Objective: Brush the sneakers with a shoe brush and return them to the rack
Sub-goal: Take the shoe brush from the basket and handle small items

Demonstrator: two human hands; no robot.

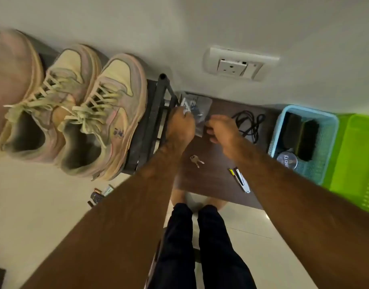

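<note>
– Head cam: where's the pair?
– Beige sneakers (91,113) sit on top of the black rack (156,105), left.
– Containers?
– Green basket (358,155) far rt. Blue basket (313,172) next to it w/ dark shoe brushes (306,140) + round tin (286,160).
– Hands?
– Left hand (180,126) & right hand (221,128) each pinch a clear plastic bag (200,105) over the brown table (210,174); contents too blurry.

Keys (196,160) and a black cable (250,124) lie on the brown table (212,178).
</note>
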